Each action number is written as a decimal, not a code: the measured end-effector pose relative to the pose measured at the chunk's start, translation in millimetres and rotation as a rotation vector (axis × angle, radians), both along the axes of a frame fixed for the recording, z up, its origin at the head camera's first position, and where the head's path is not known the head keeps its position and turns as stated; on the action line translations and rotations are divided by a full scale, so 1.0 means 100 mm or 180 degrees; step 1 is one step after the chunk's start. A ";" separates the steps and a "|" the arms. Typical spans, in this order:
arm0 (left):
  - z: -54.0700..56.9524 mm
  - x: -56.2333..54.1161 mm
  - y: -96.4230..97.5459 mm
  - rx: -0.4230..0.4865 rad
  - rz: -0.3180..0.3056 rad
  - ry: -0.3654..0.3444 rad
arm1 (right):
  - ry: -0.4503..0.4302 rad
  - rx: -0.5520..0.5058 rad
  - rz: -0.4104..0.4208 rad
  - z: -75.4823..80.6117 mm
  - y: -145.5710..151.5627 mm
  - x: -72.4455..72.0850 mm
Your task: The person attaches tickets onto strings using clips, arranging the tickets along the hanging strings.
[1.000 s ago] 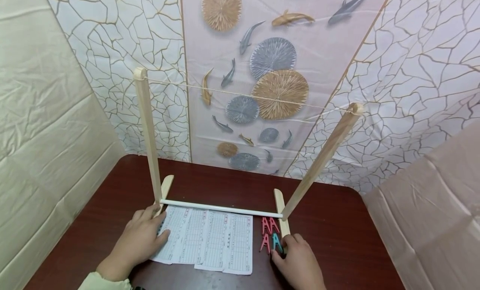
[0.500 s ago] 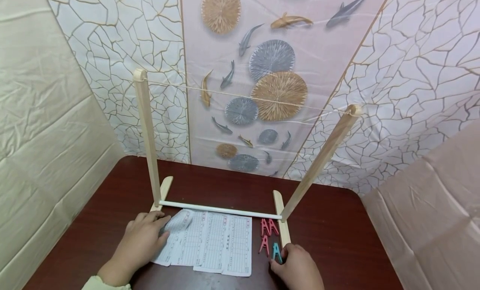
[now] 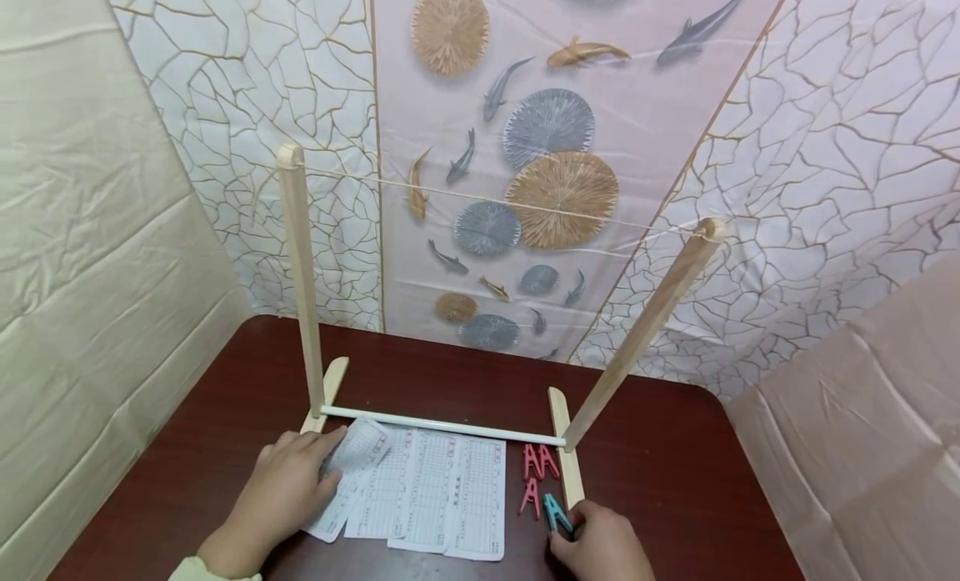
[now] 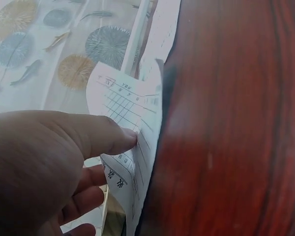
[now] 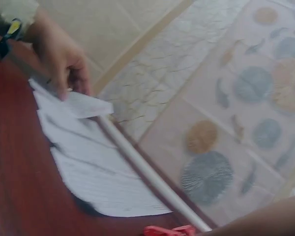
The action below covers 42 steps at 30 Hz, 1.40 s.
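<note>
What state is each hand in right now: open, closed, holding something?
Left hand: closed, pinching the leftmost paper.
Right hand: closed, pinching the teal peg.

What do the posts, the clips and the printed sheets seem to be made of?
Posts: pale wood, apparently unvarnished, showing faint grain. Clips: probably smooth plastic, evenly pink or teal. Sheets: likely thin, matte paper; one bends softly.
</note>
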<state>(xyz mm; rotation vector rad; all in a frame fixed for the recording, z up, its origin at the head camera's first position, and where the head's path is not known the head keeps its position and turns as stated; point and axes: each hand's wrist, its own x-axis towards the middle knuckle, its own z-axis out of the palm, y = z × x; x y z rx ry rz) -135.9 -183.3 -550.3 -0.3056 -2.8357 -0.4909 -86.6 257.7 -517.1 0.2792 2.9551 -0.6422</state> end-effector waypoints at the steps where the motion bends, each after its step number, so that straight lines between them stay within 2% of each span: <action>1: 0.00 0.00 0.00 0.0038 -0.0004 0.0017 | 0.0017 -0.0037 -0.0022 0.03 0.03 0.00; 6: 0.03 0.00 -0.01 0.0288 -0.0041 0.0069 | 0.0247 -0.0344 -0.0165 0.22 0.19 0.01; 10: 0.08 -0.01 -0.04 0.0586 -0.0052 -0.0170 | 0.0621 -0.1072 -0.0156 0.38 0.24 0.02; 14: 0.18 -0.03 -0.07 0.1039 -0.0044 -0.0407 | 0.1023 -0.1860 0.0338 0.50 0.24 0.02; 16: 0.23 -0.03 -0.10 0.1279 -0.0038 -0.0504 | 0.1120 -0.2031 0.0673 0.57 0.24 0.01; 20: 0.35 -0.01 -0.15 0.1598 -0.0025 -0.0754 | 0.1150 -0.2058 0.1228 0.75 0.23 -0.04; 22: 0.43 -0.01 -0.19 0.1721 -0.0041 -0.0867 | 0.1160 -0.2061 0.1420 0.88 0.20 -0.07; 26: 0.61 -0.06 -0.25 0.1890 -0.0145 -0.0856 | 0.1241 -0.2103 0.1780 1.20 0.17 -0.15; 29: 0.78 -0.11 -0.26 0.1986 -0.0213 -0.0725 | 0.1317 -0.2052 0.2008 1.48 0.13 -0.20; 32: 0.96 -0.16 -0.23 0.2138 -0.0223 -0.0570 | 0.1402 -0.1929 0.2122 1.76 0.05 -0.25; 37: 1.30 -0.24 -0.13 0.2493 -0.0236 -0.0290 | 0.1627 -0.1663 0.2138 2.22 -0.11 -0.34; 42: 1.58 -0.32 0.03 0.3176 -0.0305 -0.0153 | 0.1915 -0.1379 0.2133 2.69 -0.31 -0.42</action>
